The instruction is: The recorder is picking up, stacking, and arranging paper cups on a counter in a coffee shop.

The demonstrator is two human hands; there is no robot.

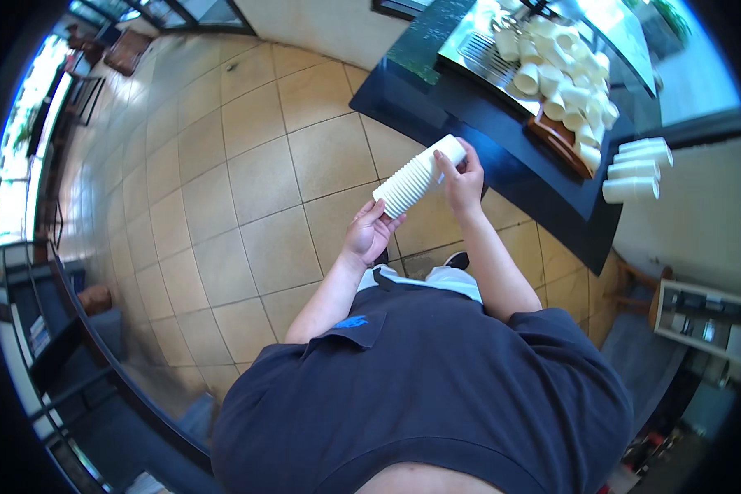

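Observation:
A long stack of nested white cups (415, 176) lies tilted between my two hands, above the tiled floor and close to the dark counter. My left hand (370, 233) cups the lower, rimmed end, with the thumb on top and fingers beneath. Near the upper end, my right hand (460, 176) grips the stack with the thumb along its side and fingers curled around the far end. On the counter past my right hand, a heap of loose white cups (562, 77) lies in a jumble on a metal-topped machine (469, 68).
Several short stacks of white cups (633, 173) stand at the right end of the dark counter (568, 225). A brown wooden tray-like piece (559, 145) edges the heap. Beige floor tiles (272, 216) stretch left. A dark curved railing (99, 321) runs along the lower left.

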